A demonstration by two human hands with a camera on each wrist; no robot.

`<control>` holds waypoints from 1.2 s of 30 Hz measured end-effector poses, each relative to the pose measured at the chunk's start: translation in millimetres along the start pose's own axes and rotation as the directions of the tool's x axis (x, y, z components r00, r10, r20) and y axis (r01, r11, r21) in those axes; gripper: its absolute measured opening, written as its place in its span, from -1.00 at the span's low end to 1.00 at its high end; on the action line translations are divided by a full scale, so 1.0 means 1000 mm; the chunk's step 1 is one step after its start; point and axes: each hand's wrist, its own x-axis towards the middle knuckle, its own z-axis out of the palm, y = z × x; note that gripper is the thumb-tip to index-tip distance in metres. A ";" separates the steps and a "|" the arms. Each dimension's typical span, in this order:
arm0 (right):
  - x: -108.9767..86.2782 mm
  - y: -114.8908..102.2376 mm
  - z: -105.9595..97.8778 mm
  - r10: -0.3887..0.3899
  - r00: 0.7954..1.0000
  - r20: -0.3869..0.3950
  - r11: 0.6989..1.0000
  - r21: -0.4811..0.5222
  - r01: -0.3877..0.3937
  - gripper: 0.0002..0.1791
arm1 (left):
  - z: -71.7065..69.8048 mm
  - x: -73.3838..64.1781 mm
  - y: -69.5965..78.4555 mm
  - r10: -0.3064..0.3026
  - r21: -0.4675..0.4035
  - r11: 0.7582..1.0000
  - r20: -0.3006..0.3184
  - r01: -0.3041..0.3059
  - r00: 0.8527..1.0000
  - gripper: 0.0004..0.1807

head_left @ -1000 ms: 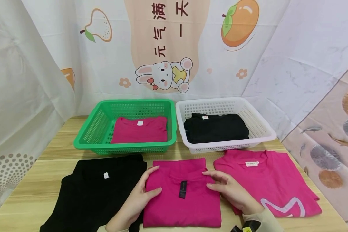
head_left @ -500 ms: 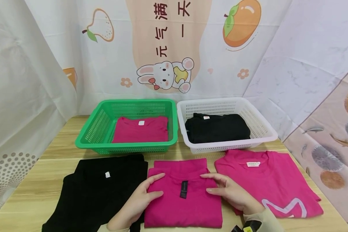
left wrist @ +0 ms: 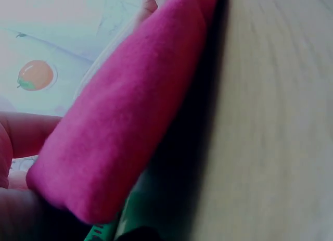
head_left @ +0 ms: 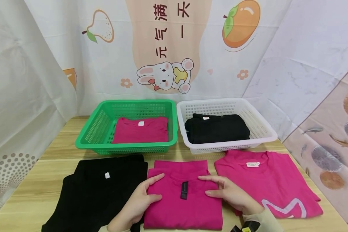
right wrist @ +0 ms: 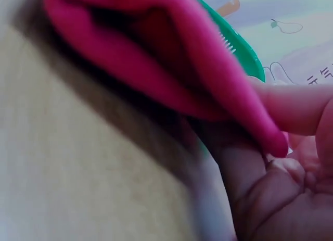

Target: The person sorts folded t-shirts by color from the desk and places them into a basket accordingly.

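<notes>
A folded magenta T-shirt (head_left: 182,209) with a black neck label lies at the front middle of the table in the head view. My left hand (head_left: 140,199) grips its left side, and my right hand (head_left: 229,193) grips the right side. On each hand, the thumb and a finger show on top of the cloth; other fingers are hidden in the head view. The right wrist view shows the shirt's layered edge (right wrist: 223,79) between thumb and fingers. Its rounded fold (left wrist: 119,116) fills much of the left wrist view, with a dark shadow below.
Behind stand a green basket (head_left: 126,146) with a folded pink shirt (head_left: 142,132) and a white basket (head_left: 235,143) with a black garment (head_left: 217,129). A black garment (head_left: 95,190) lies left on the wooden table (head_left: 53,138), a pink printed shirt (head_left: 261,180) right.
The fingertips of my right hand have slid slightly inward over the shirt. Otherwise the hands and garments look nearly the same, apart from a small shift of the head view.
</notes>
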 end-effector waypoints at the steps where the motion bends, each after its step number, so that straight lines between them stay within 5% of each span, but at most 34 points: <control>1: 0.000 0.000 0.000 -0.002 1.000 0.003 1.000 0.002 0.002 -0.41 | 0.001 0.000 0.001 0.002 0.006 1.000 -0.003 -0.002 1.000 -0.25; 21: -0.005 -0.039 0.013 -0.058 0.998 0.027 0.998 0.010 0.058 -0.45 | -0.001 -0.029 0.043 0.077 0.145 0.987 -0.049 -0.069 0.996 -0.30; 36: 0.009 -0.075 0.020 -0.038 0.990 -0.138 0.979 -0.203 0.009 -0.43 | -0.012 -0.038 0.077 0.121 0.169 0.979 -0.051 -0.111 0.991 -0.27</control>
